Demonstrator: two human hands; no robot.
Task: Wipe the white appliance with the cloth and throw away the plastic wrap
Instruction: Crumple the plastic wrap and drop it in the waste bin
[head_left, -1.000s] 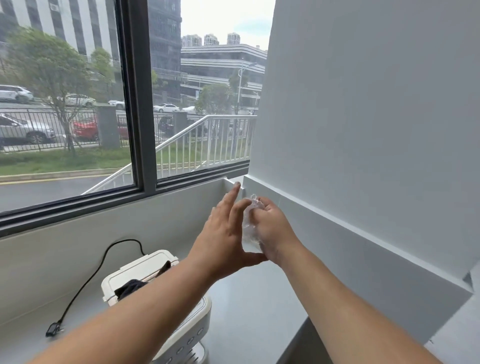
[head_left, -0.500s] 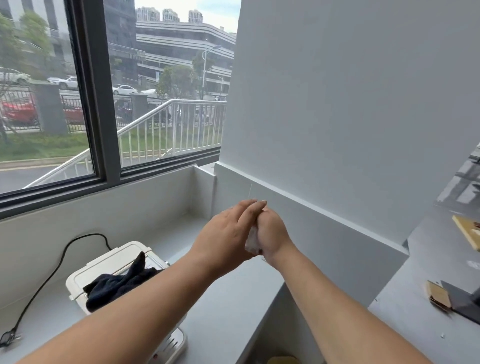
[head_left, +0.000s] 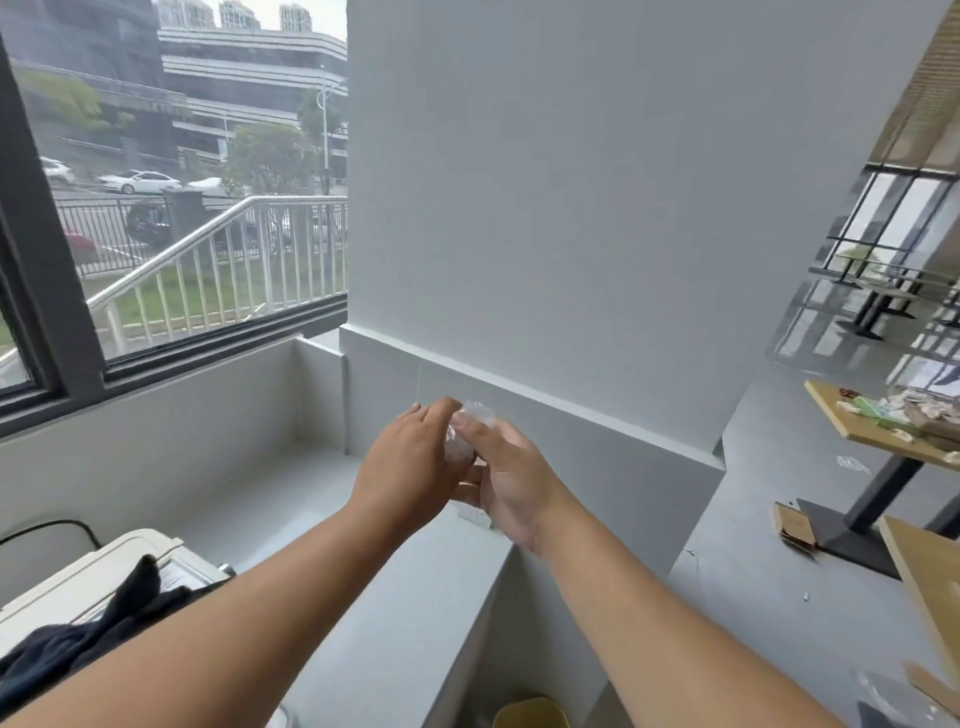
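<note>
Clear plastic wrap (head_left: 464, 434), crumpled into a small wad, is pressed between both hands above the grey ledge. My left hand (head_left: 410, 462) cups it from the left and my right hand (head_left: 506, 470) grips it from the right. The white appliance (head_left: 88, 577) stands at the lower left on the ledge, partly cut off by my left forearm. A dark cloth (head_left: 78, 636) lies draped over its top.
A grey ledge (head_left: 405, 613) runs under the window. A black cord (head_left: 47, 527) trails behind the appliance. A yellowish bin rim (head_left: 530, 714) shows on the floor below the ledge. Wooden tables (head_left: 883, 431) with scraps stand at right.
The view has swung right, so the appliance has slid to the lower left and the tables have appeared. Both hands have kept squeezing the wrap into a tighter wad.
</note>
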